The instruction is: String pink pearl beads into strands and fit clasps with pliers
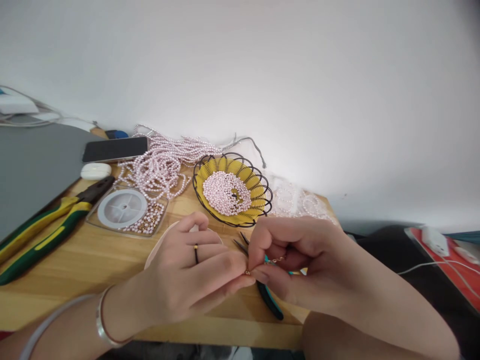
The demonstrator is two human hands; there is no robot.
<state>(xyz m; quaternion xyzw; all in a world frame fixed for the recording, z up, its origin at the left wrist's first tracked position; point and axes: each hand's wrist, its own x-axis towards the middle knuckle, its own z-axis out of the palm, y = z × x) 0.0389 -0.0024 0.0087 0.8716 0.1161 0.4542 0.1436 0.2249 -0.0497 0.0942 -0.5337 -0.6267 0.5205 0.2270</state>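
My left hand (pixel 198 270) and my right hand (pixel 300 260) meet fingertip to fingertip above the front of the wooden table. A thin gold chain (pixel 276 260) runs inside my right hand, pinched between thumb and forefinger. Between the touching fingertips shows a tiny gold piece (pixel 247 272), which the left thumb and forefinger also pinch; its exact shape is too small to make out. Beneath the hands lie fine-nosed pliers (pixel 270 300) with teal and black handles, partly covered. Behind my left hand a pale round dish (pixel 157 248) is mostly hidden.
A yellow basket (pixel 258 197) holds loose pink beads, with strung pink beads (pixel 161 167) to its left. Further left are a clear box (pixel 165 210) with a white spool, green-yellow pliers (pixel 56 237), a phone (pixel 114 149) and a white case (pixel 95 171). A wall (pixel 300 90) stands behind.
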